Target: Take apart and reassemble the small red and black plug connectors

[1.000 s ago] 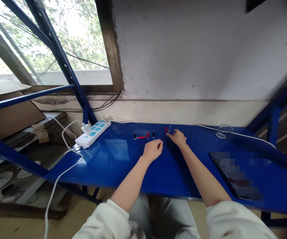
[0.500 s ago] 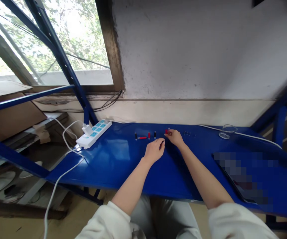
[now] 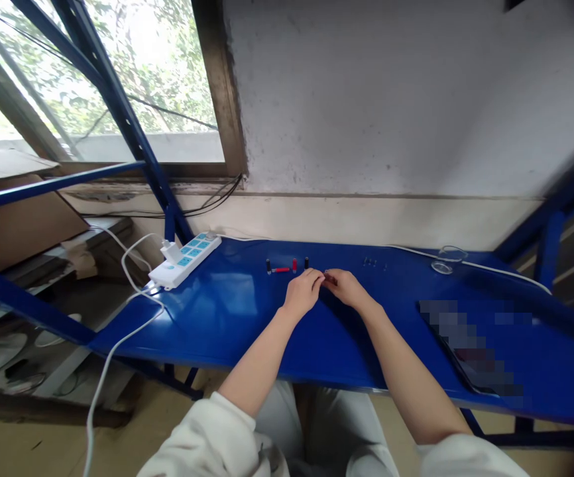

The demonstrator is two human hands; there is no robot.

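Note:
Over the blue table [image 3: 247, 338] my hands meet fingertip to fingertip. My left hand [image 3: 303, 291] is closed in a pinch, and whatever is in its fingers is hidden. My right hand [image 3: 347, 289] is also closed, around a small red cylindrical piece that is mostly covered by the fingers. Just beyond my left hand stand a black cylinder [image 3: 306, 263] and a red cylinder [image 3: 294, 265], both upright. Further left, a red piece with a pale tip [image 3: 281, 269] lies flat beside another upright black cylinder [image 3: 268, 265].
Several tiny clear or metal parts [image 3: 369, 262] lie right of my hands. A white power strip [image 3: 185, 261] with a plugged-in adapter sits at the left. Round clear items [image 3: 441, 267] and a white cable are at the back right. A dark, blurred flat object [image 3: 459, 348] lies at the right.
My right hand has drawn the red piece nearer to me, and my left hand has moved up to meet it. The red piece, visible before, is now mostly hidden between the fingers.

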